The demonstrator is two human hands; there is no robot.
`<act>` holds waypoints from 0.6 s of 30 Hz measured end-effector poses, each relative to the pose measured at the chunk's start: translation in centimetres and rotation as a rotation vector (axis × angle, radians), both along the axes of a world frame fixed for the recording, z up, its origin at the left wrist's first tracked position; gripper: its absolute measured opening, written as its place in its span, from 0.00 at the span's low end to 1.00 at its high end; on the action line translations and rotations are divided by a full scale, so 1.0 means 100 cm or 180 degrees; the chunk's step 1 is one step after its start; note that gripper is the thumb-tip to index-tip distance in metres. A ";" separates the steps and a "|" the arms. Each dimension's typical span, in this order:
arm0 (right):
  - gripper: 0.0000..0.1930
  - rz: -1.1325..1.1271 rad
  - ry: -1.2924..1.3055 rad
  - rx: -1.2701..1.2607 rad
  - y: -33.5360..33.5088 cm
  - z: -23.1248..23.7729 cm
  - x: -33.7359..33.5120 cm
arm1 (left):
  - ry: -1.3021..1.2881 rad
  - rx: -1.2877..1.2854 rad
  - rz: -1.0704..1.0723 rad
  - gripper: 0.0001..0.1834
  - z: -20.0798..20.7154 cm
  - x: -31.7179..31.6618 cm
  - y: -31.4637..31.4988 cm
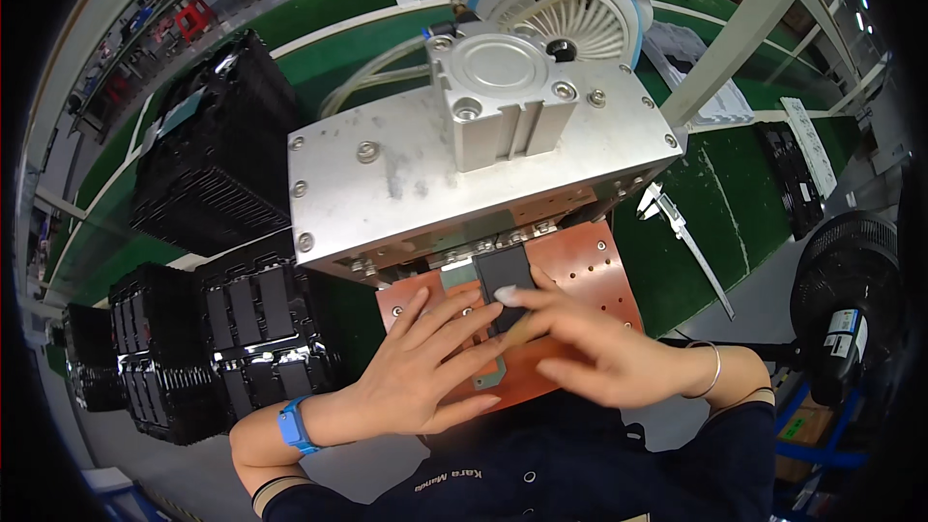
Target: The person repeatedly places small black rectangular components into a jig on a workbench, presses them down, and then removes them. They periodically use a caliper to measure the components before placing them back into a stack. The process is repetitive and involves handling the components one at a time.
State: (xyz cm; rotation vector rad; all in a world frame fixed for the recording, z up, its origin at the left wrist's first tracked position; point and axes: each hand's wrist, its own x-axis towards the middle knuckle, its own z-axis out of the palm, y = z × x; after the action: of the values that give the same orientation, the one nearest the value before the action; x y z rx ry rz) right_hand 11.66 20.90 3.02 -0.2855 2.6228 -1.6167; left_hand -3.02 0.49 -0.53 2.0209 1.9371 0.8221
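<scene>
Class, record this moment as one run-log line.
left hand: spread, at left edge of dark flat piece | right hand: over same piece | beneath hands: orange plate | beyond: silver machine

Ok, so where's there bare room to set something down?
On the green surface, between the caliper and flat black piece. Black stacks crowd the left; the left hand and right hand crowd the copper-coloured plate.

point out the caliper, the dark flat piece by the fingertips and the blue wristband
Caliper (679,224): head view, on its slider.
Dark flat piece (505,271): head view, on its uncovered upper face.
Blue wristband (292,427): head view, on its squarish front.
</scene>
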 end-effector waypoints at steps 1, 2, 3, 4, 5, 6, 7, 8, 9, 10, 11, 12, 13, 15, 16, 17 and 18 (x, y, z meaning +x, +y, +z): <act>0.20 -0.0566 -0.0835 -0.1669 0.001 -0.005 0.006 | -0.0112 0.0090 0.0041 0.26 -0.001 -0.001 -0.001; 0.16 -0.1215 -0.0833 -0.2400 0.002 -0.008 0.005 | -0.0222 0.0183 0.0089 0.25 0.000 -0.001 -0.001; 0.16 -0.1386 -0.0894 -0.2384 0.004 -0.008 0.000 | -0.0230 0.0439 0.0203 0.22 0.004 -0.001 0.001; 0.16 -0.1545 -0.0973 -0.2390 0.005 -0.008 -0.006 | -0.0333 0.0501 0.0306 0.22 0.007 0.001 -0.001; 0.16 -0.1443 -0.0788 -0.1773 0.007 -0.016 -0.013 | -0.0430 0.0568 0.0422 0.21 0.007 0.002 -0.003; 0.15 -0.1348 -0.0649 -0.1316 0.008 -0.019 -0.020 | -0.0533 0.0644 0.0573 0.21 0.007 0.004 -0.006; 0.15 -0.1430 -0.0925 -0.1293 0.010 -0.015 -0.022 | -0.0546 0.0986 0.0682 0.18 0.007 0.003 -0.007; 0.14 -0.1493 -0.1204 -0.1248 0.012 -0.008 -0.021 | -0.1136 0.0849 0.0864 0.17 0.007 0.010 -0.010; 0.14 -0.1512 -0.0995 -0.1106 0.013 -0.004 -0.017 | -0.1715 0.0750 0.1123 0.17 0.007 0.015 -0.013; 0.14 -0.1545 -0.0803 -0.0975 0.008 -0.002 -0.012 | -0.2442 0.0392 0.1094 0.20 0.017 0.015 -0.014; 0.14 -0.1563 -0.0591 -0.1029 -0.008 0.000 -0.008 | -0.2779 0.0348 0.1064 0.23 0.016 0.017 -0.018; 0.15 -0.1640 -0.0423 -0.1090 -0.024 0.003 -0.002 | -0.2863 0.0498 0.1064 0.26 0.011 0.023 -0.021; 0.15 -0.1350 -0.0424 -0.1114 -0.042 0.009 -0.002 | -0.3319 0.0700 0.1133 0.26 0.007 0.034 -0.028; 0.15 -0.0864 -0.0073 -0.0956 -0.067 0.006 -0.004 | -0.3580 0.1191 0.1430 0.28 0.004 0.046 -0.049; 0.15 -0.0756 0.0366 -0.0647 -0.078 0.003 -0.013 | -0.3401 0.1450 0.1678 0.30 0.003 0.048 -0.063; 0.15 -0.0332 0.0750 -0.0111 -0.084 0.007 -0.031 | -0.2800 0.1605 0.2218 0.27 0.002 0.043 -0.084; 0.14 0.0074 0.1136 0.0437 -0.090 0.013 -0.051 | -0.2245 0.1999 0.2718 0.26 -0.007 0.034 -0.105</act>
State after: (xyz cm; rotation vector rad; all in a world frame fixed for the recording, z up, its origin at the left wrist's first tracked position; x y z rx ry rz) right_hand 6.55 11.87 4.30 -0.6496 2.9550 -1.4879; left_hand 0.42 -9.99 -1.22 0.7288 2.1641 2.1760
